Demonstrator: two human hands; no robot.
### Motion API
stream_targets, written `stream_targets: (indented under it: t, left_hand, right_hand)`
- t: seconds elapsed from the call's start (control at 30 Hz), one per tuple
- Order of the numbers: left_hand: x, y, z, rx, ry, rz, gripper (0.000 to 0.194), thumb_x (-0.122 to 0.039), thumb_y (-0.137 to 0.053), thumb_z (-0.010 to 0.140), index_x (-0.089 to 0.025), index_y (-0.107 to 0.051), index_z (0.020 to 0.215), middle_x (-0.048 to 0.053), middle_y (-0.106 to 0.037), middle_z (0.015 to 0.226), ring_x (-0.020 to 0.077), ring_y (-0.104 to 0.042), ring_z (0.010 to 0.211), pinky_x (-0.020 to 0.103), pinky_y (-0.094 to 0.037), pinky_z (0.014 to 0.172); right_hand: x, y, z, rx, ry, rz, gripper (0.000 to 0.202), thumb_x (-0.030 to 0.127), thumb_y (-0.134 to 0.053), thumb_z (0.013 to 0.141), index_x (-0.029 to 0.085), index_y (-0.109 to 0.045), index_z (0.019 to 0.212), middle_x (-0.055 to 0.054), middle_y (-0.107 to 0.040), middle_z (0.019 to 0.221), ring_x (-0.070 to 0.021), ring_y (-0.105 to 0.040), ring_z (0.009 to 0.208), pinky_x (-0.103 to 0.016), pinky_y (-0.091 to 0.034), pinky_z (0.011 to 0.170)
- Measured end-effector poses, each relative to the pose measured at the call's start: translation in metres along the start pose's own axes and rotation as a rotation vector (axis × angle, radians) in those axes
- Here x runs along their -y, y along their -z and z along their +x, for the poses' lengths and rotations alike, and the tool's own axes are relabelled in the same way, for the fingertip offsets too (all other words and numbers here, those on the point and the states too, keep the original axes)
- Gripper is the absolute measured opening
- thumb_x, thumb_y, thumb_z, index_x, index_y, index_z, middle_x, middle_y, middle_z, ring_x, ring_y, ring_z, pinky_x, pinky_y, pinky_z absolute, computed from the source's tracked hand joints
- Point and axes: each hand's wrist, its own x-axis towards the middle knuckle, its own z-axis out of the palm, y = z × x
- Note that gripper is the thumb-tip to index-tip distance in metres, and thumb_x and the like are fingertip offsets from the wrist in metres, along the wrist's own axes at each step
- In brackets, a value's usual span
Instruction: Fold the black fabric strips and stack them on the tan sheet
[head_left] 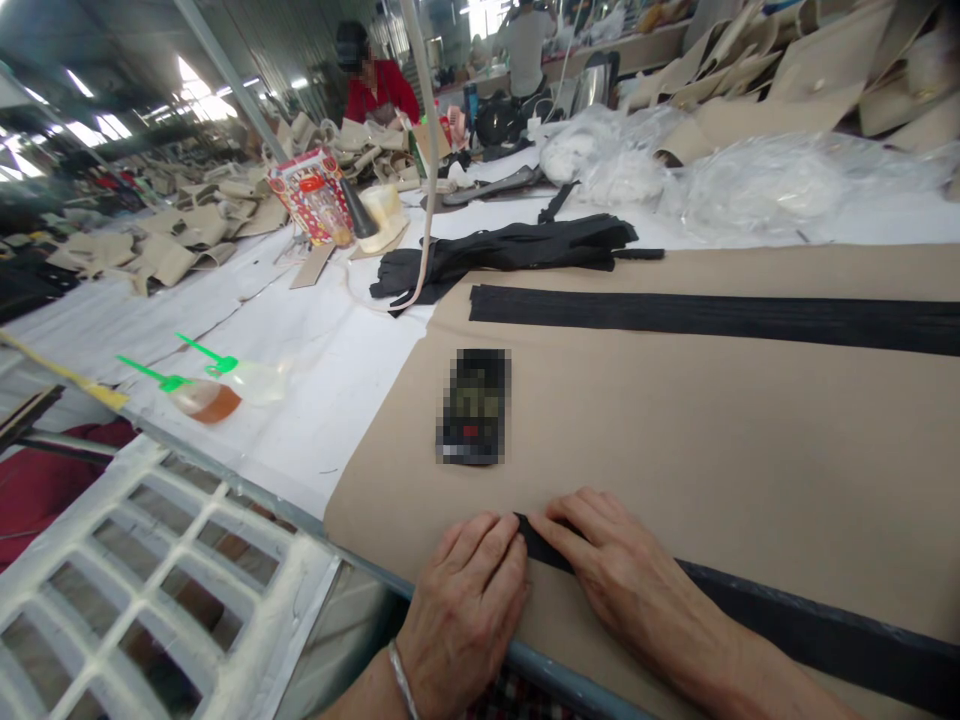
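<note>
A long black strip (pixel 795 622) runs along the table's near edge on a tan sheet (pixel 637 440). At the strip's left end, my left hand (pixel 472 590) has its fingers bent and pressed together on the end of it. My right hand (pixel 615 560) lies just beside it, its fingers pressed together on the strip and forearm crossing over it. A stack of black strips (pixel 712 318) lies farther back on the sheet. Behind that is a loose black bundle (pixel 510 250). A dark, pixelated phone-like object (pixel 474 408) rests beyond my hands.
Two clear bottles with green spouts (pixel 206 400) (pixel 259 378) lie at the left. A white lattice chair back (pixel 150 590) stands by the table edge. Plastic bags (pixel 750 185) and tan pieces (pixel 795 75) are heaped behind. A person in red (pixel 381 90) is in the background.
</note>
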Motion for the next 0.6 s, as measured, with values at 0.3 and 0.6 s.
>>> stream_targets:
  t: [0.3, 0.6]
  left_hand:
    - [0.0036, 0.0033, -0.0008, 0.005, 0.031, -0.001, 0.031, -0.014, -0.045, 0.094, -0.011, -0.062, 0.12, 0.009, -0.063, 0.125, 0.0249, -0.054, 0.116, 0.04, -0.051, 0.094]
    - [0.0063, 0.0047, -0.0027, 0.015, 0.019, 0.024, 0.032, -0.014, -0.045, 0.095, -0.012, -0.061, 0.122, 0.006, -0.062, 0.129, 0.025, -0.053, 0.118, 0.04, -0.048, 0.096]
  right_hand:
    - [0.0008, 0.0017, -0.0006, -0.027, 0.018, -0.057, 0.039, -0.005, -0.042, 0.084, 0.015, -0.06, 0.113, -0.007, -0.059, 0.1, -0.0217, -0.049, 0.086, -0.038, -0.042, 0.077]
    - [0.003, 0.0052, 0.0051, -0.019, 0.02, -0.104, 0.045, -0.007, -0.043, 0.079, 0.016, -0.061, 0.113, -0.006, -0.06, 0.1, -0.0208, -0.048, 0.086, -0.035, -0.037, 0.077]
